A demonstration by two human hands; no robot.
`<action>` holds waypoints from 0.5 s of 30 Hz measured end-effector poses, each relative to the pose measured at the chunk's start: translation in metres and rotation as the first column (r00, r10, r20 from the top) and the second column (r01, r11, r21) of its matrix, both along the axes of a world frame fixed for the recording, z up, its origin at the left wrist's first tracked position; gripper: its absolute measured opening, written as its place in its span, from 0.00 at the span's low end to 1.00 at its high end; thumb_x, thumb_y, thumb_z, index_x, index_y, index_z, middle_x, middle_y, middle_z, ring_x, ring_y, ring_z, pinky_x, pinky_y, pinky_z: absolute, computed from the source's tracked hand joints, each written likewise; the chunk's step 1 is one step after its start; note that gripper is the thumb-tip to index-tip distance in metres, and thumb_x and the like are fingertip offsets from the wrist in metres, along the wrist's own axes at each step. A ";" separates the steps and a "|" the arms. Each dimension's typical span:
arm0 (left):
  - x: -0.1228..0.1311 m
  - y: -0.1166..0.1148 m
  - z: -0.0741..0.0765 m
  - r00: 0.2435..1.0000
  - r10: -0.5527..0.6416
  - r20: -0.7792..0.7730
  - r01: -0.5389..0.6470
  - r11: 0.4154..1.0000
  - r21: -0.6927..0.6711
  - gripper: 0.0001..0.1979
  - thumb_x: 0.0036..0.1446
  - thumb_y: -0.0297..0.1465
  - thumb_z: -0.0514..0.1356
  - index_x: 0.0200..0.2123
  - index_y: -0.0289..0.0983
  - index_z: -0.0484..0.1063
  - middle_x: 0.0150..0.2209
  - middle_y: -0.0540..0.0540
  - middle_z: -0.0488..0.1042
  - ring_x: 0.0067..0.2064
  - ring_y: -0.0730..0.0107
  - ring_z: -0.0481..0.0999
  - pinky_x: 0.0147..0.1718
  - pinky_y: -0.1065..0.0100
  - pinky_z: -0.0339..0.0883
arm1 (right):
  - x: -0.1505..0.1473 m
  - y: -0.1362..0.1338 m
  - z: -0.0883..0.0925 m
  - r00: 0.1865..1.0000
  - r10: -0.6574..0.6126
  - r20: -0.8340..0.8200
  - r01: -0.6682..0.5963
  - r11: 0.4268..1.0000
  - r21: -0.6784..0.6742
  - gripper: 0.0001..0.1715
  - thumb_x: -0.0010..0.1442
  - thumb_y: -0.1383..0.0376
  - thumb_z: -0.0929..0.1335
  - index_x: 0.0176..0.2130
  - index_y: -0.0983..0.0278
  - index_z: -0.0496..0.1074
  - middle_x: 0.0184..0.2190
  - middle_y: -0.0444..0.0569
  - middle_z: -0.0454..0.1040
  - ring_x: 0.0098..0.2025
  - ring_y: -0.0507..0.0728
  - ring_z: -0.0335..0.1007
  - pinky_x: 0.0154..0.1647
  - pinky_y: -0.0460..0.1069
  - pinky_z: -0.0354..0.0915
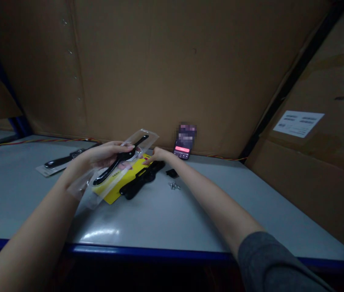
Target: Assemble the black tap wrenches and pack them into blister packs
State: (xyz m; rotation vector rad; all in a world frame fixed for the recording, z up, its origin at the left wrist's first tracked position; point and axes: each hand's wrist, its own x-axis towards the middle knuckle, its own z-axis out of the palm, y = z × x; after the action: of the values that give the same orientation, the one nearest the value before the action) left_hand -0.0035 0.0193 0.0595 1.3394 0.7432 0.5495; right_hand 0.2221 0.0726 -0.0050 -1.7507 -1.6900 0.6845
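My left hand point(106, 154) is closed on a clear plastic bag point(88, 192), thumb on top. Inside the bag lies a slim, curved black piece point(108, 172) with a round joint near its middle. Below it is a yellow card point(132, 172), partly covered by the bag. My right hand point(157, 155) is at the card's far end, fingers bent down over its edge; their tips are partly hidden. Against the card, on the table, rests a second black piece point(138, 184), long with a wider middle, just below my right hand.
Several small metal screws point(174, 186) and a small black part point(172, 173) lie right of the card. A phone point(184, 142) leans on the cardboard back wall point(135, 73). Another packaged black piece point(58, 162) lies at left. The grey table point(160, 227) has a blue front edge.
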 end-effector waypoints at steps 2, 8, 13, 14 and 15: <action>0.003 0.000 -0.003 0.999 -0.030 0.012 0.029 1.000 0.002 0.15 0.51 0.26 0.61 0.44 0.32 0.71 0.33 0.40 0.77 0.30 0.68 0.78 0.28 0.72 0.72 | -0.006 0.007 -0.001 0.997 0.038 -0.067 -0.039 0.999 -0.009 0.28 0.24 0.67 0.78 0.31 0.66 0.74 0.31 0.48 0.76 0.36 0.58 0.70 0.35 0.49 0.64; 0.004 0.005 -0.011 0.996 -0.076 0.043 0.075 0.997 0.011 0.17 0.48 0.24 0.63 0.44 0.32 0.72 0.33 0.39 0.77 0.31 0.64 0.78 0.27 0.71 0.71 | -0.003 0.020 0.010 0.942 0.059 -0.329 -0.024 0.994 0.111 0.17 0.40 0.69 0.74 0.34 0.67 0.73 0.28 0.46 0.75 0.27 0.51 0.68 0.27 0.44 0.64; 0.007 -0.001 -0.010 0.998 -0.053 0.045 0.052 0.998 0.023 0.15 0.48 0.25 0.63 0.42 0.32 0.73 0.36 0.39 0.77 0.32 0.68 0.77 0.27 0.73 0.70 | 0.031 0.018 0.039 0.847 0.025 -0.531 0.124 0.962 0.244 0.16 0.49 0.63 0.71 0.39 0.67 0.70 0.28 0.48 0.75 0.19 0.46 0.62 0.15 0.40 0.56; 0.008 -0.002 -0.010 0.998 -0.049 0.049 0.048 0.999 0.024 0.14 0.49 0.26 0.63 0.41 0.32 0.73 0.36 0.39 0.77 0.31 0.69 0.77 0.27 0.74 0.70 | 0.039 0.014 0.046 0.826 0.025 -0.563 0.158 0.949 0.274 0.16 0.51 0.61 0.70 0.39 0.66 0.70 0.30 0.48 0.75 0.19 0.45 0.62 0.14 0.40 0.54; 0.009 -0.003 -0.010 0.997 -0.049 0.056 0.048 0.999 0.023 0.12 0.49 0.26 0.62 0.40 0.31 0.73 0.36 0.39 0.77 0.31 0.70 0.77 0.27 0.74 0.70 | 0.048 0.009 0.052 0.806 0.026 -0.591 0.192 0.934 0.302 0.16 0.53 0.60 0.68 0.40 0.66 0.69 0.32 0.48 0.75 0.19 0.44 0.61 0.14 0.39 0.54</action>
State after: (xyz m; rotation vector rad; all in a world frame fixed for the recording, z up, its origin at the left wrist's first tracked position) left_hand 0.0051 0.0167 0.0492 1.3529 0.6585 0.5559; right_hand 0.2696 0.0816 0.0470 -1.1840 -1.1986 0.7364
